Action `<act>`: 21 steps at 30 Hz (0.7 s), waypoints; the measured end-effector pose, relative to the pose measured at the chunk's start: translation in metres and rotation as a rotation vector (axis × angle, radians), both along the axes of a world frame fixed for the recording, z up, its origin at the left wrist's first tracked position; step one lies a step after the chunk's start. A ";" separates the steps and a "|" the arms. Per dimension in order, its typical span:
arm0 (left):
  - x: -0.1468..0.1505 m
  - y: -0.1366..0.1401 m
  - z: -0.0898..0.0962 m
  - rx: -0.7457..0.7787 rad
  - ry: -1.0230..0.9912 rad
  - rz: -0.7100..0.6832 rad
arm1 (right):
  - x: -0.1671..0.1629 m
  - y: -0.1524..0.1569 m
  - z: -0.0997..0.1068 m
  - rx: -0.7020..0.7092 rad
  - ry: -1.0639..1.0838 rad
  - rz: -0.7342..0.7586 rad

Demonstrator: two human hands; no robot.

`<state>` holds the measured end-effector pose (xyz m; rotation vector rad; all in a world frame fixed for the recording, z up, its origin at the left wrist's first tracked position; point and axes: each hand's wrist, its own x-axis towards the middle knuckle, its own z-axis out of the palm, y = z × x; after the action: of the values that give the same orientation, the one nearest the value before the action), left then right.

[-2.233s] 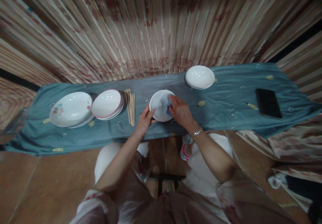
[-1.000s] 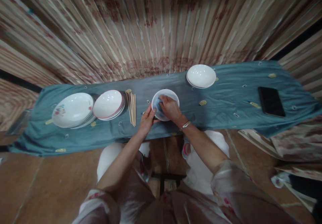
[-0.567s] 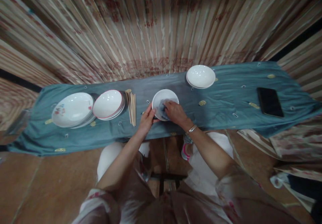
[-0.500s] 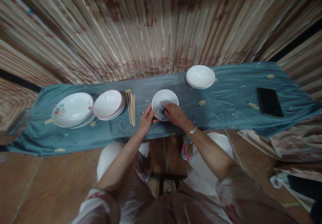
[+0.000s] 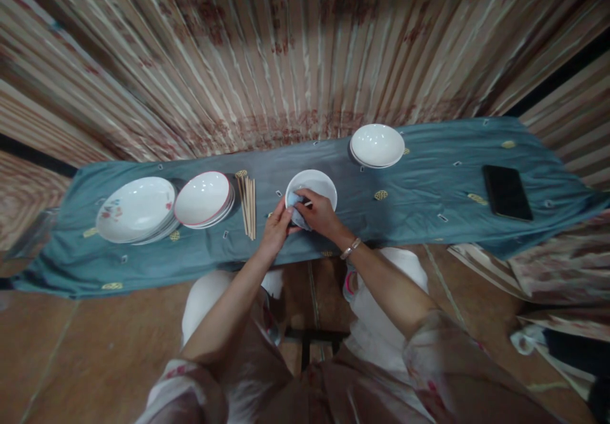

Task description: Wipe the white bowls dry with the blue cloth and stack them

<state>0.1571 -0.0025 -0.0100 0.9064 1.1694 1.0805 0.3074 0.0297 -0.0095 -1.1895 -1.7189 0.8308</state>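
Observation:
A white bowl (image 5: 318,180) is in front of me near the middle of the covered table. My left hand (image 5: 277,225) grips its left rim, thumb on top and fingers underneath. In my right hand (image 5: 318,213) is a bunched light-blue cloth (image 5: 296,203), pressed over the near-left side of the bowl close to my left thumb. Part of the cloth hangs over the near rim. The right fingers and the cloth hide part of the bowl's inside.
Left of the bowl lie several wooden chopsticks (image 5: 249,208), a stack of red-rimmed bowls (image 5: 203,199) and a stack of flowered plates (image 5: 136,210). Farther back right stand stacked white bowls (image 5: 377,145). A dark flat tablet-like object (image 5: 507,192) rests on the teal tablecloth (image 5: 429,182).
My right hand and the cloth have moved left, from the middle of the bowl to its near-left rim. The left hand still holds the bowl in about the same place.

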 end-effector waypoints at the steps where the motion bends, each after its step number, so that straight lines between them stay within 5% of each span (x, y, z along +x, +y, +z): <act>1: 0.000 0.000 0.001 -0.002 -0.017 -0.005 | -0.001 0.002 0.000 0.006 0.007 -0.017; 8: -0.002 0.002 0.002 -0.037 -0.089 -0.052 | 0.006 0.021 -0.003 -0.074 0.135 0.008; 13: -0.004 0.004 -0.009 0.072 0.100 -0.099 | 0.023 0.028 0.001 -0.146 0.237 0.126; 21: -0.006 0.010 0.001 0.740 0.833 -0.124 | 0.037 0.023 0.014 -0.228 0.295 0.176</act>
<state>0.1507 0.0078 -0.0087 2.1194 1.3442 1.0678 0.3444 0.0524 0.0043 -1.0106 -1.5290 1.2703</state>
